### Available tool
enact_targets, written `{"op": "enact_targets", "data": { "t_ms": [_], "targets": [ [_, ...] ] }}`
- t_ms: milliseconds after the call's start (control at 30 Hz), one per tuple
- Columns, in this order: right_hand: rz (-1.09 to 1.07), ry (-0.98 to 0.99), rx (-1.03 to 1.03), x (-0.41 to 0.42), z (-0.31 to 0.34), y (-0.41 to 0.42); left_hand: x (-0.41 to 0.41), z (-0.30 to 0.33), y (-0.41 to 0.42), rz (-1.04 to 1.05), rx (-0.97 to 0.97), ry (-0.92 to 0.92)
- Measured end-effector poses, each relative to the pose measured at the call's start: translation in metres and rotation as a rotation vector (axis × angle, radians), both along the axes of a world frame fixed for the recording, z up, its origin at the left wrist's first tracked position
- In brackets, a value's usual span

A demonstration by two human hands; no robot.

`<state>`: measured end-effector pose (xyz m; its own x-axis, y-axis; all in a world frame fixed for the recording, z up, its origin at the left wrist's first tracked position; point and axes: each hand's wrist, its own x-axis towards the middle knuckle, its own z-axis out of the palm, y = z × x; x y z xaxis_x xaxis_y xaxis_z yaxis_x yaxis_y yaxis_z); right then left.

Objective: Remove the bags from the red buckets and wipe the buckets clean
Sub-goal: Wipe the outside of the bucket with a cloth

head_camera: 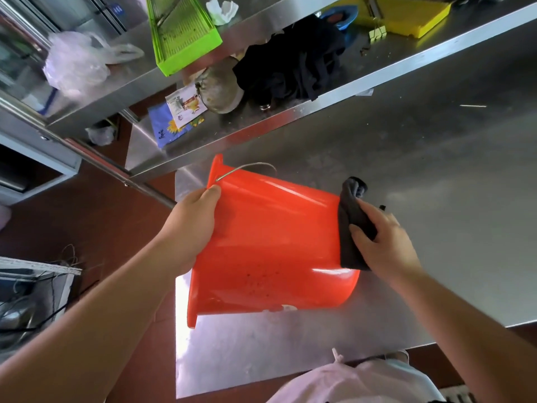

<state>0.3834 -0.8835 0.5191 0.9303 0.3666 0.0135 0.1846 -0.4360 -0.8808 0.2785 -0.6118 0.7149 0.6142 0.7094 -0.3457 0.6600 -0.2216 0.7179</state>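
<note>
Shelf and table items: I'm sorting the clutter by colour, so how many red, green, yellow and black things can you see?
Red: 1, the bucket.
Green: 1, the tray.
Yellow: 1, the board.
Black: 2, the rag in the right hand and the cloth pile on the shelf.
Total: 5.

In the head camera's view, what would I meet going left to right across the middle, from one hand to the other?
Left hand gripping the rim, then the red bucket lying tilted on the steel table, then the dark cloth, then the right hand pressing it to the bucket's base.
</note>
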Motion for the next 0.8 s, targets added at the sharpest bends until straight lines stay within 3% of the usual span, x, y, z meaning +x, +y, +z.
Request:
{"op": "enact_targets", "data": {
  "t_ms": [100, 300, 433, 533, 600, 700, 800],
  "targets": [
    [0.073, -0.089, 0.023, 0.000, 0.005, -0.002, 0.013, 0.003, -0.009, -0.004, -0.081, -0.042],
    [0.126, -0.076, 0.037, 0.016, 0.004, -0.001, 0.022, 0.010, -0.012, 0.003, -0.194, -0.084],
    [0.098, -0.171, -0.044, 0.021, -0.006, 0.003, -0.004, 0.001, -0.022, -0.182, 0.057, 0.034],
    [0.104, -0.245, -0.054, 0.022, -0.006, 0.012, -0.012, -0.008, -0.029, 0.000, 0.167, -0.009],
    [0.161, -0.295, -0.040, 0.033, -0.008, 0.018, -0.005, -0.006, -0.030, 0.080, 0.100, 0.017],
    [0.216, -0.088, -0.001, 0.045, -0.008, 0.025, 0.009, 0.000, -0.025, 0.226, -0.126, 0.023],
    [0.161, 0.014, -0.005, 0.040, -0.008, 0.034, 0.021, 0.000, -0.018, 0.236, -0.147, 0.029]
  ]
}}
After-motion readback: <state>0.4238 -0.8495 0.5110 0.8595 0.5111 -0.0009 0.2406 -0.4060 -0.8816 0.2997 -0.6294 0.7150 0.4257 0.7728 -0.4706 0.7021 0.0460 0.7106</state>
